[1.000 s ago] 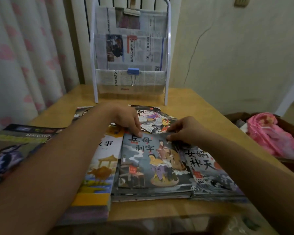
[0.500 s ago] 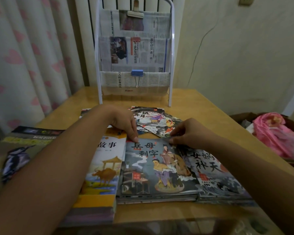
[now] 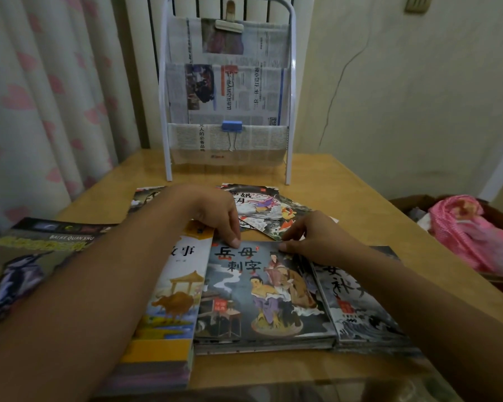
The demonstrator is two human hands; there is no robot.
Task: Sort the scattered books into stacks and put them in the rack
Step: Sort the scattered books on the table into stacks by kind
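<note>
1. Pinching the far edge of the grey illustrated picture book (image 3: 262,291), central on the wooden table (image 3: 360,210): left hand (image 3: 218,213), right hand (image 3: 317,236), fingers curled.
2. White newspaper-lined metal rack (image 3: 228,91) stands at 12 o'clock.

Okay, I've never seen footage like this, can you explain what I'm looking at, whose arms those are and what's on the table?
There is no machine here: a person wears a camera on the head, looking down at their own arms. The left hand and right hand touch the top edge of the grey book, the top of a small stack on the table. Whether either hand grips it is unclear. More books lie on both sides and behind. At the back stands a white rack lined with newspaper.
</note>
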